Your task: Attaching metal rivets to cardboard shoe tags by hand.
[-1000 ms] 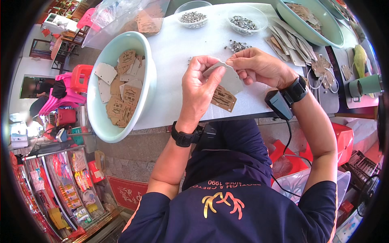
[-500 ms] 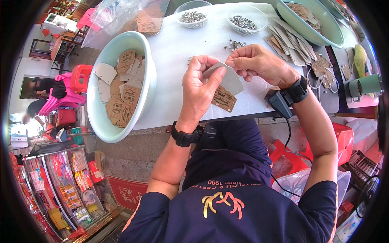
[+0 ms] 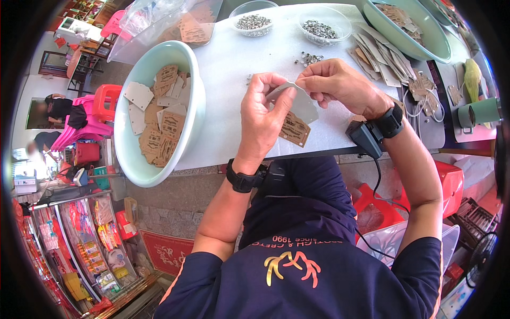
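Observation:
My left hand grips a pale grey cardboard tag with a scalloped edge, thumb on the near face and fingers behind. Below it, close to my left thumb, shows a brown printed cardboard tag with small holes; I cannot tell whether it is joined to the grey one. At the grey tag's top edge, my right hand is closed in a pinch. Whatever lies between its fingertips is hidden. Loose small metal caps lie on the white table just beyond my hands.
A pale green basin of tags stands at the left. Two clear tubs of small metal pieces sit at the back. Stacked grey tags, another green basin and a white cable are on the right.
My left hand and the tags have shifted very slightly to the right. My right hand keeps its pinch at the tag's top edge. In the background, people at the far left have moved.

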Demonstrator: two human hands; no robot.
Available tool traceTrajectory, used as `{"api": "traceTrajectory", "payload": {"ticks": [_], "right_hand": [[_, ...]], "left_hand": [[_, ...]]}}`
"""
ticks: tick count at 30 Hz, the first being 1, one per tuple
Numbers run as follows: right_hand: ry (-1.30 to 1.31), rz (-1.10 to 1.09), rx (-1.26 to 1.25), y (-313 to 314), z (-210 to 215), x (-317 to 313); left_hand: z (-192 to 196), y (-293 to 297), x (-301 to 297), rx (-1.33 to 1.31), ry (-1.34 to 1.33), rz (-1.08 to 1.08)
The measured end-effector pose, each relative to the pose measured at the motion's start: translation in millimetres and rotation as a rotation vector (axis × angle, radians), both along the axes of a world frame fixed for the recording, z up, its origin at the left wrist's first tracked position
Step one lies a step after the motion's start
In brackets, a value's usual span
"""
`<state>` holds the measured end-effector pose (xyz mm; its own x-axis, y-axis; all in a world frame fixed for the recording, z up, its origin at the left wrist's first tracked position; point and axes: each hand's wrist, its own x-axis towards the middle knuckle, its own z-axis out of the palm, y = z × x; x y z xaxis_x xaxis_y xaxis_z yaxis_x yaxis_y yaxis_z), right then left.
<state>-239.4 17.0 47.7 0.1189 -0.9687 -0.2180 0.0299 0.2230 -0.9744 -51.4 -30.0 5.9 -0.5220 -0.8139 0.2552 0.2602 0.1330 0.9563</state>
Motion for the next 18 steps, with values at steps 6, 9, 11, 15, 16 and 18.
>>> {"api": "traceTrajectory", "payload": {"ticks": [6,9,11,15,16,18], "right_hand": [[0.083,0.005,0.043,-1.4,-0.1,-2.0],[0.097,-0.011,0.015,0.9,-1.9,-1.8],[0.007,-0.036,0.026,4.3,-0.7,-0.7],[0.124,-0.008,-0.056,11.0,1.1,3.5],[0.124,-0.004,-0.055,11.8,0.5,4.4],[0.175,-0.034,-0.119,12.5,-1.7,5.0]], "left_hand": [[0.3,-0.8,1.1,-0.039,-0.061,-0.007],[0.1,0.9,-0.2,-0.063,-0.069,-0.004],[-0.9,1.2,0.5,-0.061,-0.062,0.011],[0.0,0.8,1.4,-0.067,-0.065,0.023],[0.1,0.5,1.3,-0.066,-0.065,0.027],[0.3,0.2,1.7,-0.030,-0.053,-0.001]]}}
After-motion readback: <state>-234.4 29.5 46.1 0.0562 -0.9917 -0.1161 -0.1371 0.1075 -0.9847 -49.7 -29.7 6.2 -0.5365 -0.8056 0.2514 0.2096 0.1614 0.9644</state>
